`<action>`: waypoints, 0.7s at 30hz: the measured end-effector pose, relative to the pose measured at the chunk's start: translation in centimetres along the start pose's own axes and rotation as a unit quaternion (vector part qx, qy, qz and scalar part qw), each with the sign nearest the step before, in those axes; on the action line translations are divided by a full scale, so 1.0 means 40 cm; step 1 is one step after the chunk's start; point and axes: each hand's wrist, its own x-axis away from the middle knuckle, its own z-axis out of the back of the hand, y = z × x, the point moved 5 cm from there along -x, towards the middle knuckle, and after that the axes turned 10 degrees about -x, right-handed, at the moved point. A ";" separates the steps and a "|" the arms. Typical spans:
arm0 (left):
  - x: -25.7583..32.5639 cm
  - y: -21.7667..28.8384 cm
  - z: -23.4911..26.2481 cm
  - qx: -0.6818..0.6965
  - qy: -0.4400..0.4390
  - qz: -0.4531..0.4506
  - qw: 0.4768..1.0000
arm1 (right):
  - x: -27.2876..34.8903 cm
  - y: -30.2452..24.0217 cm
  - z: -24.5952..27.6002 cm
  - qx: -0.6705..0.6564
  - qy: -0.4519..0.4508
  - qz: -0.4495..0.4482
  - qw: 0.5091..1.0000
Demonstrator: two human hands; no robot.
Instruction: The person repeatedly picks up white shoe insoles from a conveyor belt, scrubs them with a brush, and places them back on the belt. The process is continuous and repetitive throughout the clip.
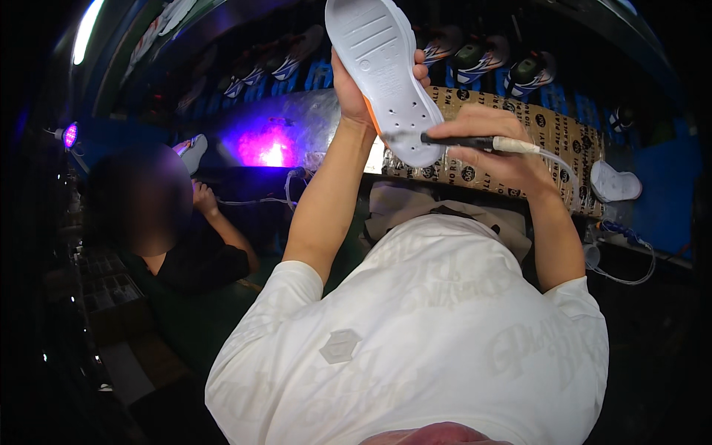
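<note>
My left hand (351, 95) grips a white shoe sole (386, 70) by its edges, fingers wrapped round both sides and thumb hidden. The sole is raised over the bench, its broad face turned up, with ridges at the far end and several small holes toward the near end. A strip of orange shows along its left edge. In my right hand (508, 148) is a black pen-like tool (463, 140), held between thumb and fingers. Its tip is at the sole's near end; whether it touches, I cannot tell. A clear tube (558, 159) runs from its pale rear end.
Brown printed paper (564, 141) covers the bench. Another white sole (615, 182) lies to the right, above a coiled clear hose (644, 276). Several shoes (530, 73) stand along the back. At left, a co-worker holds a sole (194, 153) near a purple-lit surface (271, 144).
</note>
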 end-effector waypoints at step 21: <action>-0.172 -0.006 -0.144 -0.637 0.025 0.198 0.745 | 0.009 -0.089 -0.008 0.250 -0.145 0.022 0.957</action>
